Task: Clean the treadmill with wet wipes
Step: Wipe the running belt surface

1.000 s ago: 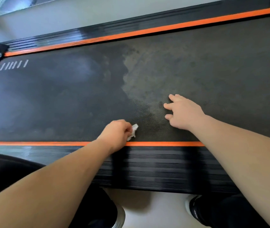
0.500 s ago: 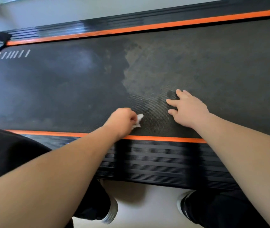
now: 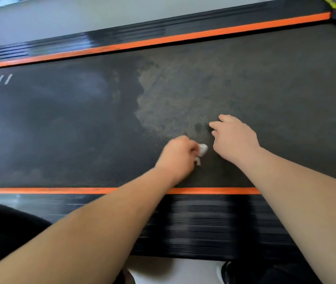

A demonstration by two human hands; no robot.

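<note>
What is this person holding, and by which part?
The left hand grips a crumpled white wet wipe, bunched inside its curled fingers with one end poking out. The right hand holds nothing; it rests on the treadmill belt.

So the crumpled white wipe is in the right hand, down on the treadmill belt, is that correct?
Not the right hand. The head view shows the left hand gripping the crumpled white wipe, down on the treadmill belt; the right hand rests beside it with fingers spread, holding nothing.
</note>
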